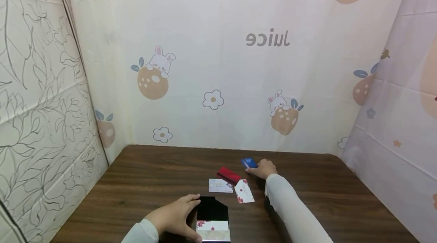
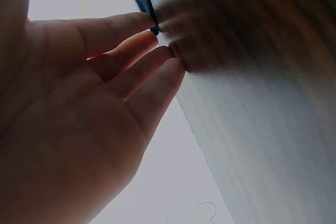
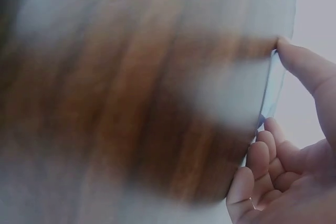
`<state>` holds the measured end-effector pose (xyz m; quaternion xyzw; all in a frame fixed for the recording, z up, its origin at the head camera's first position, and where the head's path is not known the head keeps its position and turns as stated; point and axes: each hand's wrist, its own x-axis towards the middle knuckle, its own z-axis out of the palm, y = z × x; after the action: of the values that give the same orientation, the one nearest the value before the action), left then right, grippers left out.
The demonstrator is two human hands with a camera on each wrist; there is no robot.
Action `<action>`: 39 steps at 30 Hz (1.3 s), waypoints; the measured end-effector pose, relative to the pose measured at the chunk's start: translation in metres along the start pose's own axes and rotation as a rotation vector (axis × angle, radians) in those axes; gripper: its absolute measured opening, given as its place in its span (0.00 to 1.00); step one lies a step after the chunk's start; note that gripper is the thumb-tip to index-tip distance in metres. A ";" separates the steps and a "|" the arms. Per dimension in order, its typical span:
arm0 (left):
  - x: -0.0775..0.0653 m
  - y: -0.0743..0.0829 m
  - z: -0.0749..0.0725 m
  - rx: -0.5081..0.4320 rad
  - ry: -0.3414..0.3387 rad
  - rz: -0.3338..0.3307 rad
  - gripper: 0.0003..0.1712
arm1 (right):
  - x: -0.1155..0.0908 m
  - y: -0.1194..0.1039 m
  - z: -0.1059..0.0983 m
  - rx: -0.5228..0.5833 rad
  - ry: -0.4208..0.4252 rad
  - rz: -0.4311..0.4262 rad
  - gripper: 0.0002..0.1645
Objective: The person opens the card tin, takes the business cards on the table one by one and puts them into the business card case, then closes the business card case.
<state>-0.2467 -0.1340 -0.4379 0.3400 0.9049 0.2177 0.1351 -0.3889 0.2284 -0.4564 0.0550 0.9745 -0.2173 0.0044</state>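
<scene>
My right hand (image 1: 264,169) pinches a blue card (image 1: 248,163) at the back of the table. In the right wrist view, the thumb (image 3: 304,64) is at one end of the card's thin edge and curled fingers (image 3: 257,161) are at the other. My left hand (image 1: 175,215) rests beside a black card case (image 1: 212,208) near the front, its extended fingers and thumb touching the left side. The case's flap lies open, and white floral and pale cards (image 1: 213,229) show inside. In the left wrist view, the left fingers (image 2: 142,74) look straight against the table and case edge.
Between the hands lie a red card with a dark stripe (image 1: 228,175), a white card with gold lettering (image 1: 218,185) and a white floral card (image 1: 244,191). The brown wooden table (image 1: 153,174) meets a printed curtain (image 1: 211,65) at the back.
</scene>
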 end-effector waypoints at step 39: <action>-0.001 0.000 0.000 0.018 0.010 0.008 0.58 | 0.001 0.011 -0.004 0.194 0.108 -0.106 0.20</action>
<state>-0.2460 -0.1346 -0.4380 0.3435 0.9062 0.2117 0.1266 -0.3884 0.2405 -0.4575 0.0153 0.9493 -0.3071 -0.0648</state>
